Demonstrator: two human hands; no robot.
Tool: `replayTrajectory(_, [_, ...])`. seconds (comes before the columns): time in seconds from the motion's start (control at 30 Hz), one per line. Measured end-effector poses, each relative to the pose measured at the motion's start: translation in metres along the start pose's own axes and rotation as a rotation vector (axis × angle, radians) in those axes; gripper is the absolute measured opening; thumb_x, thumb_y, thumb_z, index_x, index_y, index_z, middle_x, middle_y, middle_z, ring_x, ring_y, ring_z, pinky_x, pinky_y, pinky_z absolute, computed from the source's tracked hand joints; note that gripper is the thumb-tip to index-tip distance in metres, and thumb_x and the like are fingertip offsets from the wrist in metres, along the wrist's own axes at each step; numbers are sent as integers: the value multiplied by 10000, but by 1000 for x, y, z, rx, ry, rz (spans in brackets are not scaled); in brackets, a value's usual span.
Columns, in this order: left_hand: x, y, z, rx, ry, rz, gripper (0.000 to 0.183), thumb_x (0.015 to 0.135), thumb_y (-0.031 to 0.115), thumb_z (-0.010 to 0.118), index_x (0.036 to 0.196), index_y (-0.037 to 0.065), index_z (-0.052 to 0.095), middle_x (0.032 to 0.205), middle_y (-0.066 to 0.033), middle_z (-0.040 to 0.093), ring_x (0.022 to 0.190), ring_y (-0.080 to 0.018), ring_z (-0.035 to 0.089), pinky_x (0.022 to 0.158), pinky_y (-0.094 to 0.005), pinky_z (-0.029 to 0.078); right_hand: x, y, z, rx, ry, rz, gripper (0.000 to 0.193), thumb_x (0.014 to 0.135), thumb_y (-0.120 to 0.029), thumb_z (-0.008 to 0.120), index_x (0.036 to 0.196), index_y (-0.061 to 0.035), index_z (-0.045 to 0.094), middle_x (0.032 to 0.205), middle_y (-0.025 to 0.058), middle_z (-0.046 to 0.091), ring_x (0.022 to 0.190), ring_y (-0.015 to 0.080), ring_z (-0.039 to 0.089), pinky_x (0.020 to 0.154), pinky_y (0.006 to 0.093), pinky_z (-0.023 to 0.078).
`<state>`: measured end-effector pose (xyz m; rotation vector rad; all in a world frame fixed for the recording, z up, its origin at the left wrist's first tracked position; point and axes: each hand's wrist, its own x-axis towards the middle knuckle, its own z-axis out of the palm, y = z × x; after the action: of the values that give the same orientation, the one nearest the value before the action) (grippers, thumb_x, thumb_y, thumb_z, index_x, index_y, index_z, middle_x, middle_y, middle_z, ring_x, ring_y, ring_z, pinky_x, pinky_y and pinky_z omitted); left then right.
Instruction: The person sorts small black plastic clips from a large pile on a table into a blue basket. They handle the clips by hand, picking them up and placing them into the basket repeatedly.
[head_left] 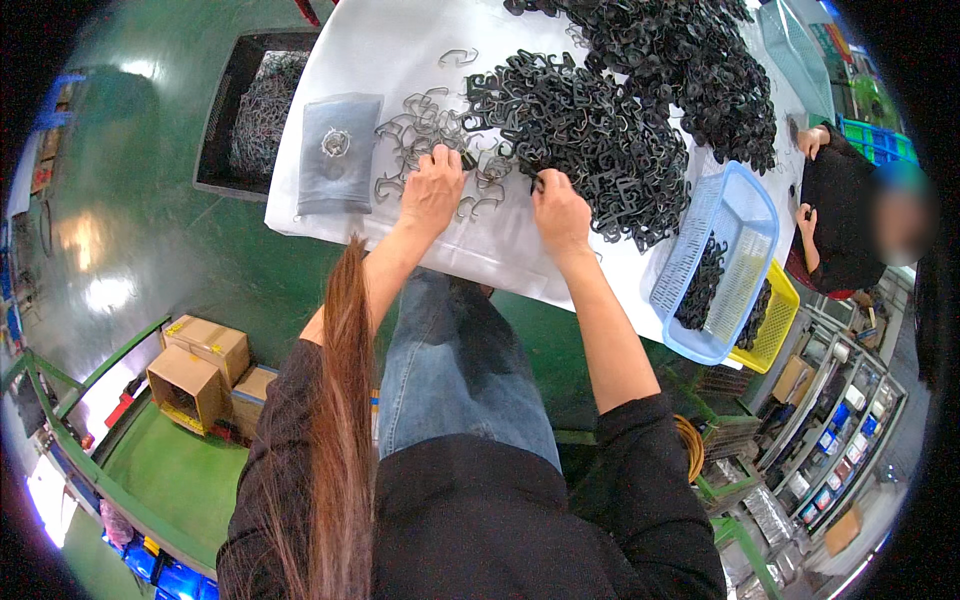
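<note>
Black, glossy hooked clips (pixel 585 140) lie in a tangled heap just beyond and to the right of my hands, their long axes pointing every way; my right hand (pixel 560 215) is nearer, thumb and fingertips pinched on one dark clip (pixel 537 186) at the heap's fringe. My left hand (pixel 433 190), fingers bunched, is among thin bare-metal hooks (pixel 425 122); I cannot tell whether it grips the small dark piece (pixel 468 160) beside its fingertips. Near the white-covered bench's (pixel 500 240) left edge lies a smooth grey pouch (pixel 330 187).
</note>
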<state>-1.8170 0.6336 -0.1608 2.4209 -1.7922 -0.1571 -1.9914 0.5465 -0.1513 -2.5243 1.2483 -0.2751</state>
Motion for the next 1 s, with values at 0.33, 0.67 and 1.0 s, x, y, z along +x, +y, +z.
replayTrajectory(0.33, [0, 6, 11, 367, 111, 161, 62, 704, 144, 551, 739, 96, 535, 727, -37, 490, 661, -171, 573, 500, -274, 496, -10, -5, -60, 1830, -245, 563, 182, 900, -251, 470, 902, -82, 539, 841, 40, 557, 730, 179, 566, 522, 283, 430])
replayTrajectory(0.67, [-1, -8, -26, -185, 130, 98, 118, 757, 129, 509, 836, 67, 572, 844, -75, 527, 754, -217, 587, 589, -313, 516, 51, -71, -28, 423, -174, -38, 203, 774, -173, 626, 965, -105, 607, 708, 66, 550, 646, 216, 539, 609, 325, 430])
replayTrajectory(1.0, [-13, -8, -43, -1022, 251, -644, 335, 783, 46, 441, 1114, 18, 474, 1076, -184, 525, 951, -373, 535, 826, -439, 437, 64, -55, -31, 888, -276, 541, 172, 846, -204, 582, 845, -38, 629, 683, 19, 549, 553, 105, 497, 444, 248, 391])
